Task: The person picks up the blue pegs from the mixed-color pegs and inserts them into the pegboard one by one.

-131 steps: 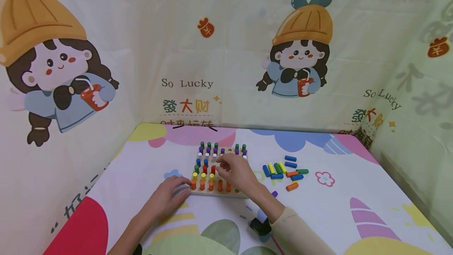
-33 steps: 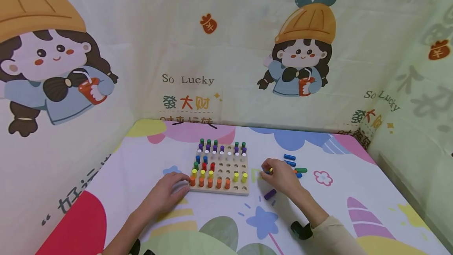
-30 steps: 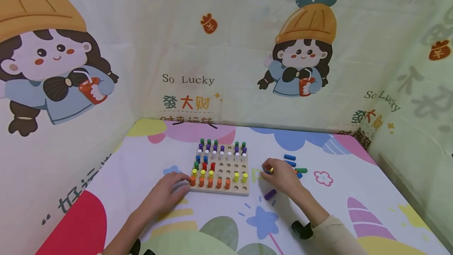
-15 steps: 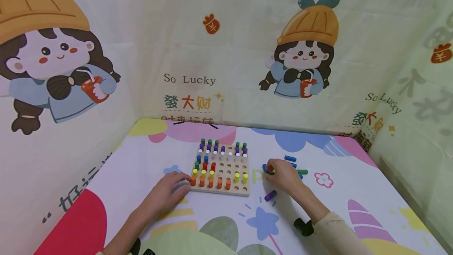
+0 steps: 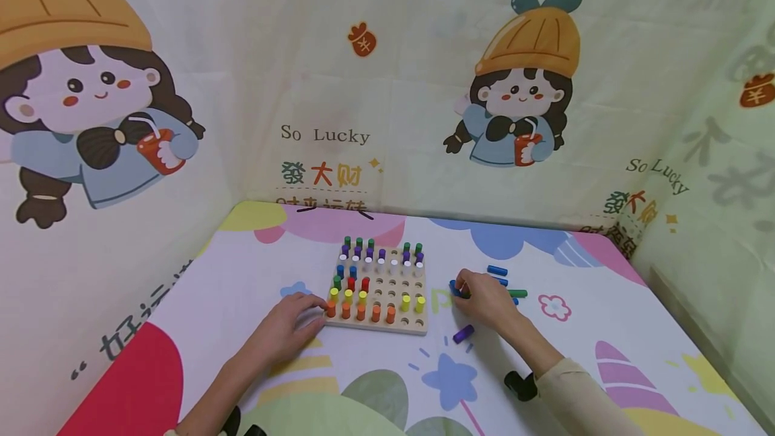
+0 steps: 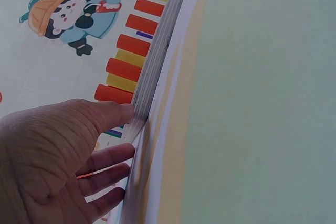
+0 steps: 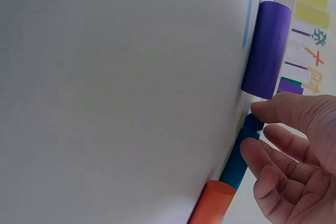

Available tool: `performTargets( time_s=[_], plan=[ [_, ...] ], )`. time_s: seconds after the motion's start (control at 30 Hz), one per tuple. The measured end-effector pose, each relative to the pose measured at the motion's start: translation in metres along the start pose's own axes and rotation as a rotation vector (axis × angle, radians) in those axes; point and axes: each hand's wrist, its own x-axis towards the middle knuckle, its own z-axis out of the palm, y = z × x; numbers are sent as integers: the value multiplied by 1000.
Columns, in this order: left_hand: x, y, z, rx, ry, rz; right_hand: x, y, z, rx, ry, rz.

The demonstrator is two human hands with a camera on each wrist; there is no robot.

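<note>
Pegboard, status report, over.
Left hand touching pegboard corner. Right hand at loose pegs, grip unclear. Pegboard part-filled. Purple peg lying off to its right, not blocking it.

This place seems a small indoor booth: behind the table (image 5: 254, 274) and at both its sides stand creased, cloth-like walls (image 5: 303, 52) (with cartoon girls (image 5: 511, 103) and "So Lucky" lettering (image 5: 325, 134)).

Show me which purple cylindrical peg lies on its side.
The purple peg near the right hand; other visible purple pegs stand upright in the pale rectangular pegboard.
</note>
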Motion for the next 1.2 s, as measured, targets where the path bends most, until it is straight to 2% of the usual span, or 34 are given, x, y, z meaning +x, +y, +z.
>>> performTargets(
  time_s=[0.23,0.67,1.2],
  plan=[
    [1,1,-1,0,0,-11,2,1,1,-11,3,-15],
    [1,1,0,-14,3,-20,0,2,3,13,19,3],
    [0,0,0,-15,8,-11,-6,-8,-2,51,101,4]
  ],
)
